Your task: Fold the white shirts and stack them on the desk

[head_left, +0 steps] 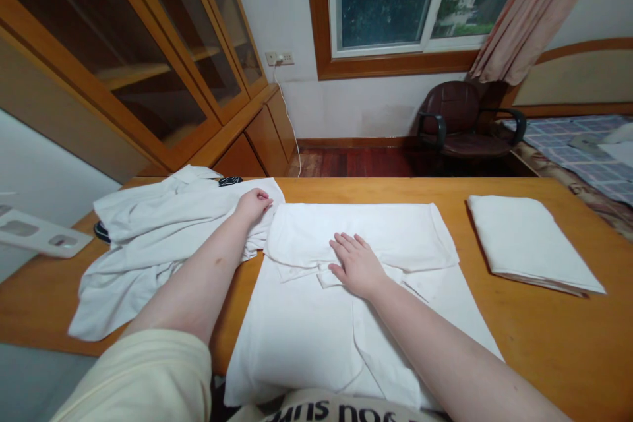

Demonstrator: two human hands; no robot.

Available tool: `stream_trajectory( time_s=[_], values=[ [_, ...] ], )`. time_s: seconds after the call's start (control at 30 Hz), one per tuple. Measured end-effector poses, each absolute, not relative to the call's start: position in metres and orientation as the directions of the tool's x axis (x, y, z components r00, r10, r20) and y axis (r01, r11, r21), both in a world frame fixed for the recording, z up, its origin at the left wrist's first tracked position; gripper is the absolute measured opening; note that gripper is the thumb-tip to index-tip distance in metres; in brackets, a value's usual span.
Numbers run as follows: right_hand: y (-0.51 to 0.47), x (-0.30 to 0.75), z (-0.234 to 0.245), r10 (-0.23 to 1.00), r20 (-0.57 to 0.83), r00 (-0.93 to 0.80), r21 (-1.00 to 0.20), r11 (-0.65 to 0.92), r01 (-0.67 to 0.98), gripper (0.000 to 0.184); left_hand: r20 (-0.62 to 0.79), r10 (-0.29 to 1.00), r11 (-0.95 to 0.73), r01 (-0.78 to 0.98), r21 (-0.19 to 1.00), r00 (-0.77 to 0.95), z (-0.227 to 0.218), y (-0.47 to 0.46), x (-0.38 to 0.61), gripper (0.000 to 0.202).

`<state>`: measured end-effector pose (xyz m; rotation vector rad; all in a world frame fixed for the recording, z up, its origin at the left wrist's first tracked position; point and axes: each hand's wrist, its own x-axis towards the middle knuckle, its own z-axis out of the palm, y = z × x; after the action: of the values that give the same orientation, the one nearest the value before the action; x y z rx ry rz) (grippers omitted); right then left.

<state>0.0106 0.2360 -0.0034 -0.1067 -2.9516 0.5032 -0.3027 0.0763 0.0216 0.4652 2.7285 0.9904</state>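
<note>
Item, centre: one white garment (306,333), laid on the bench (539,336), its far end folded over into a broad flap. We note the flap's far edge lying just short of the bench's far edge, a bare strip between; the near end reaches our body.

Item: our right hand (359,267), palm down on the flap's near edge, fingers (346,242) extended and slightly spread.

Item: our left hand (254,206), over the right margin of a loose white cloth heap (148,244), fingers curled; we cannot tell whether they pinch fabric.

Item: the same heap, rumpled, its right margin close against the garment's left side, leaving little room there.

Item, right: one folded white cloth (529,244), well apart, with bare wood between it and the garment and more along its near side.

Item, beyond the bench: one chair (452,122), near a bed (583,151).
</note>
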Motion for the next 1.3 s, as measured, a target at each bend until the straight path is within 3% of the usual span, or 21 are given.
stream_trajectory(
  time_s=[0.2,0.6,0.7,0.77,0.83,0.9,1.0,1.1,1.3],
  values=[
    [0.236,0.01,-0.003,0.095,0.137,-0.986,-0.33,0.943,0.045,0.055,-0.16,0.343,0.733,0.157,0.662,-0.926,0.012,0.084,-0.29,0.025],
    [0.236,0.01,-0.003,0.102,0.133,-0.986,-0.331,0.942,0.053,0.055,-0.126,0.344,0.78,0.208,0.591,-0.931,0.015,0.086,-0.284,0.023],
    [0.236,0.011,-0.001,0.101,0.137,-0.985,-0.328,0.943,0.051,0.055,-0.063,0.358,0.807,0.275,0.523,-0.931,0.027,0.084,-0.281,0.019],
    [0.236,0.011,0.0,0.098,0.135,-0.986,-0.327,0.944,0.049,0.055,0.034,0.363,0.806,0.332,0.489,-0.931,0.035,0.088,-0.271,0.026],
    [0.236,0.011,0.001,0.099,0.128,-0.987,-0.326,0.944,0.052,0.055,0.144,0.44,0.776,0.455,0.436,-0.887,0.039,0.1,-0.25,0.034],
    [0.236,0.011,0.001,0.099,0.122,-0.988,-0.326,0.944,0.055,0.055,0.209,0.627,0.687,0.659,0.307,-0.751,0.035,0.113,-0.222,0.039],
    [0.235,0.012,0.002,0.096,0.12,-0.988,-0.328,0.943,0.052,0.055,0.073,0.813,0.563,0.812,0.155,-0.578,0.017,0.125,-0.185,0.052],
    [0.236,0.011,0.0,0.13,0.115,-0.985,-0.333,0.939,0.084,0.057,-0.013,0.824,0.565,0.821,0.084,-0.566,-0.003,0.121,-0.17,0.059],
    [0.27,0.013,-0.007,0.41,0.023,-0.912,-0.285,0.877,0.387,0.068,-0.009,0.813,0.582,0.813,0.038,-0.582,-0.012,0.101,-0.182,0.062]
  ],
)
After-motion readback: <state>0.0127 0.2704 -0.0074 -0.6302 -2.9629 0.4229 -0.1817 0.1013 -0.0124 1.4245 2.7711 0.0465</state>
